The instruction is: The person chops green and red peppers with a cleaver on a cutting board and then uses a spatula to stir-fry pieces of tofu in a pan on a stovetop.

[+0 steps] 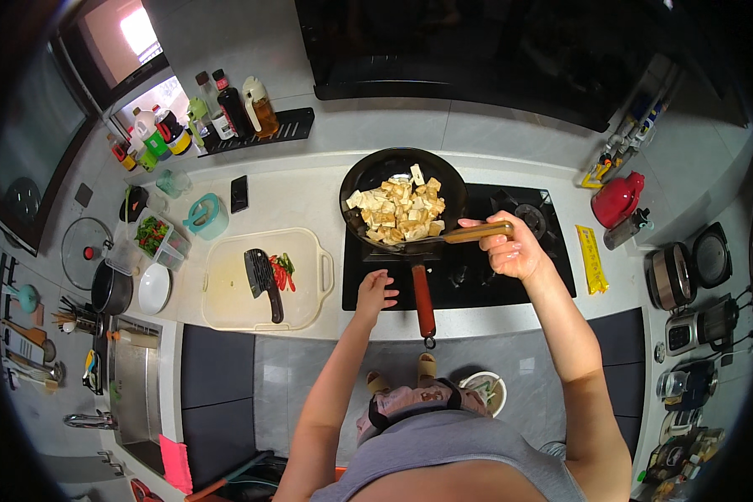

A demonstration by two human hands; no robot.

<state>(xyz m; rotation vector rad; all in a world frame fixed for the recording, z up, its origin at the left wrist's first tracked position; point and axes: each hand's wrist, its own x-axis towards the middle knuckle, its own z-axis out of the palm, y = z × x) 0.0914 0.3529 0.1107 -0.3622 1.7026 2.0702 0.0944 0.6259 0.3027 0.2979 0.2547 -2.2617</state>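
A black wok (457,188) holds many browned tofu pieces (405,210) on the left burner of the gas stove. My right hand (513,246) grips the wooden handle of a turner (477,234) at the wok's right side. The turner's metal part runs along the near rim, and its blade is hard to make out among the tofu. The wok's red handle (423,301) points towards me. Just left of that handle, my left hand (376,292) hangs with its fingers apart, touching nothing that I can see.
Left of the stove, a cutting board (232,295) carries a cleaver (263,279) and sliced red and green peppers (281,273). Beyond are a phone (240,192), a teal container (208,216) and a white bowl (155,288). A yellow packet (592,260) and red kettle (618,199) stand right.
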